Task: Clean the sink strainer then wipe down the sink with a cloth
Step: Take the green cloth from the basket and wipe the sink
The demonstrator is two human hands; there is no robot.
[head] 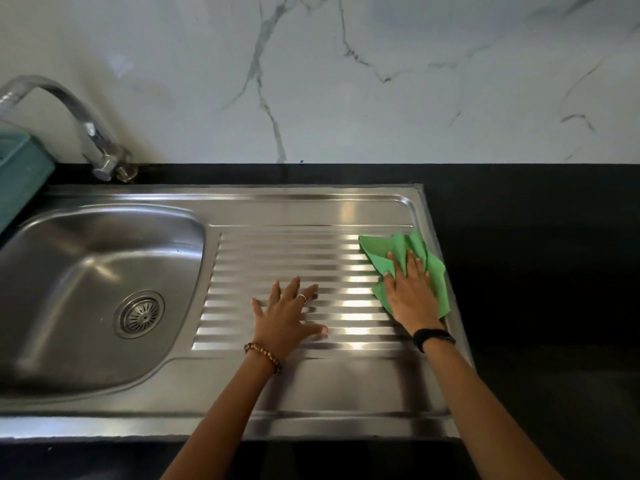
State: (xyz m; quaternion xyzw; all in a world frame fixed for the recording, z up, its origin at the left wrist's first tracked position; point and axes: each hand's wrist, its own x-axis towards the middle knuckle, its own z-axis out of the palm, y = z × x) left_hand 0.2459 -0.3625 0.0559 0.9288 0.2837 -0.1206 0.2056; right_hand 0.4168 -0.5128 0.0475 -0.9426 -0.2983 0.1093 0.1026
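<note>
Stainless sink point(242, 386) set in black countertop point(540, 271), long axis runs L-R across the view. Bowl point(69, 271) on the left half, ribbed drainboard point(294, 251) on the right half; ribs run L-R too, parallel to the sink's long axis.

Sink strainer point(141, 315) sits seated in the drain at the bowl bottom, round, slotted face pointing up. Nothing touching it.

Green cloth point(408, 247) at far-right end of drainboard, crumpled/partly folded, lying flat. Its long axis goes roughly front-to-back w/ a slight tilt, far edge reaching toward the upper-right drainboard corner, right edge right at the sink rim next to the countertop.

Right hand point(410, 292) palm-down on top of the cloth, fingers extended and close together, pointing away from the person toward the wall. Pressing flat, not pinching or bunching the fabric. Black wristband point(433, 337) on that wrist.

Left hand point(285, 313) palm-down directly on the bare ribs, mid drainboard, fingers spread wide, thumb out to the right. Holds nothing, clear of the cloth. Ring point(302, 297) on one finger, bead bracelet point(265, 356) at wrist.

Both forearms come in from bottom edge, angled inward/up.

Faucet point(86, 126) behind the bowl at back-left, spout arcs to the left, out of frame. Teal container point(20, 174) at left edge beside the faucet, partly cropped. White marble-look wall point(346, 81) behind the countertop.
</note>
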